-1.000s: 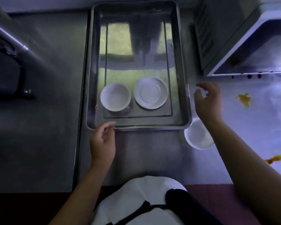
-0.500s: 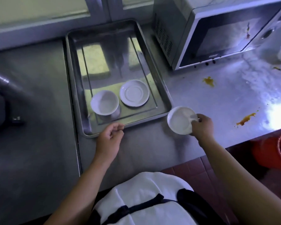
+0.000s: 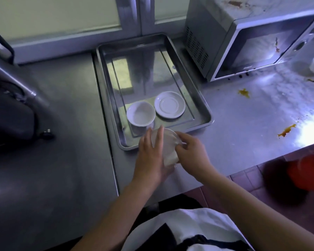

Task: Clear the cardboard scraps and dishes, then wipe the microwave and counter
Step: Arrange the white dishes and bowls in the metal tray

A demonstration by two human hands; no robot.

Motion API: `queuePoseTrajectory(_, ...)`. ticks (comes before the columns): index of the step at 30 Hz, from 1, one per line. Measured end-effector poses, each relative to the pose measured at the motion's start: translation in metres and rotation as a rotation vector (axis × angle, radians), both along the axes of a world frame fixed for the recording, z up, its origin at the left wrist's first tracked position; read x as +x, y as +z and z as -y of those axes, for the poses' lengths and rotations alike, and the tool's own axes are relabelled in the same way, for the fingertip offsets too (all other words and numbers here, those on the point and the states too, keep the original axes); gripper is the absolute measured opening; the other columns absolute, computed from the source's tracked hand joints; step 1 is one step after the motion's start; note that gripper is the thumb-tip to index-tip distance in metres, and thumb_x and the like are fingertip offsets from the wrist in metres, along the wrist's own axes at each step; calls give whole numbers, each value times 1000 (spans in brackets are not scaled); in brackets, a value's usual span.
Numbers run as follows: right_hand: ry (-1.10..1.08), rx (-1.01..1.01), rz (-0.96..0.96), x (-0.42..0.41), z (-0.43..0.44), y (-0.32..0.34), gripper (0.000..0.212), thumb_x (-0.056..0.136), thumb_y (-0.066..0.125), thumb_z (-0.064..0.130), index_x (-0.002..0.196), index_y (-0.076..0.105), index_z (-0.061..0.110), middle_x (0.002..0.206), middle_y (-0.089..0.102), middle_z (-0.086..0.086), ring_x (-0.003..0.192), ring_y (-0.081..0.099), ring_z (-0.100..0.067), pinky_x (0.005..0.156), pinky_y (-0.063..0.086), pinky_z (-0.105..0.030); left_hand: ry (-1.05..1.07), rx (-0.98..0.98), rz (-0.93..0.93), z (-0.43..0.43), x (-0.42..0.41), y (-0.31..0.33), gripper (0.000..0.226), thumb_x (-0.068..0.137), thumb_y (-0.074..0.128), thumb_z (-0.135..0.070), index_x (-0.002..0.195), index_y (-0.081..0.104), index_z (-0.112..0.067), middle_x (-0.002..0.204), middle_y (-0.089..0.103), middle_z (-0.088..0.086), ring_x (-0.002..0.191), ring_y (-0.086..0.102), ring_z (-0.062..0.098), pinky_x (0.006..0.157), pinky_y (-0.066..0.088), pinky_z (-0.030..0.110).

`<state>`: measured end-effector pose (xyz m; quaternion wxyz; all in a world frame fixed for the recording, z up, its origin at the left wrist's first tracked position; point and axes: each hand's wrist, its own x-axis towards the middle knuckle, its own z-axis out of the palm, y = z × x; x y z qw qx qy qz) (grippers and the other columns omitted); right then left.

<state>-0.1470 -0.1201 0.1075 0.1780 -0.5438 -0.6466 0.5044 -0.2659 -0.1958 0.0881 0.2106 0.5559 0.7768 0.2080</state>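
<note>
A white dish (image 3: pixel 168 147) hangs over the tray's (image 3: pixel 205 109) near edge, the left hand (image 3: pixel 151 156) flat-fingered against it, the right hand (image 3: pixel 190 153) pinching its rim. Inside the tray sit a bowl (image 3: pixel 140 114) and saucer (image 3: pixel 169 104); orange spills (image 3: pixel 244 92) stain the worktop (image 3: pixel 234 127).

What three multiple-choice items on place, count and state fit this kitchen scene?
1. Where is the saucer? A: in the tray, right of the bowl. B: on a chopping board. C: in a sink.
2. How many dishes lie in the tray? A: one. B: two. C: four.
3. The third dish is: A: lying flat in the tray. B: held between left hand and right hand. C: stacked in the bowl.
Key: 1 A, it rests on the tray floor; 2 B, bowl and saucer only; 3 B, both hands touch it.
</note>
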Motion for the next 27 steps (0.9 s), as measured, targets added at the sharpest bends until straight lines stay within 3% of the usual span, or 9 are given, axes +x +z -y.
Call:
queuePoseTrajectory(3, -19, -114, -168, 4, 5, 9, 44, 89, 52, 6, 121, 69, 32, 106, 75, -1, 93, 73, -21, 79, 62, -48, -38, -8, 65, -3, -9, 1, 129, 63, 83, -43, 154, -9, -42, 159, -5, -3, 146, 13, 29, 114, 26, 40)
queuePoseTrajectory(7, -224, -174, -339, 22, 3, 14, 19, 98, 62, 24, 115, 71, 28, 112, 71, 5, 100, 67, -4, 75, 63, -43, -4, -114, 176, -23, -35, 11, 132, 58, 88, -40, 154, -2, -42, 158, 6, 1, 143, 21, 30, 114, 31, 42)
queuePoseTrajectory(11, -320, -151, -323, 45, 11, 6, 14, 99, 60, 26, 101, 70, 35, 111, 68, 5, 107, 64, -14, 75, 63, -43, 71, -224, -54, -71, -89, 17, 124, 60, 87, -47, 152, 4, -49, 158, 10, 7, 142, 24, 34, 113, 31, 51)
queuePoseTrajectory(15, -351, -162, -268, 54, 25, -7, 13, 99, 60, 22, 103, 68, 32, 110, 68, 1, 107, 64, -21, 77, 62, -44, 42, -469, -166, -130, -119, 11, 120, 60, 85, -41, 147, 4, -57, 160, 0, 5, 143, 21, 43, 113, 30, 55)
queuePoseTrajectory(20, -335, -161, -257, 64, 35, -14, 14, 99, 61, 21, 108, 69, 28, 111, 68, -1, 101, 65, -21, 70, 62, -36, -194, -717, -264, -171, -128, -9, 112, 64, 84, -48, 153, 17, -35, 162, 5, 16, 143, 24, 45, 113, 31, 58)
queuePoseTrajectory(27, -370, -156, -244, 79, 35, -13, 12, 99, 61, 23, 104, 69, 30, 108, 69, 1, 96, 67, -20, 72, 62, -39, -26, -618, -207, -168, -127, -42, 119, 63, 86, -48, 152, 7, -45, 158, 3, 14, 144, 8, 50, 107, 33, 62)
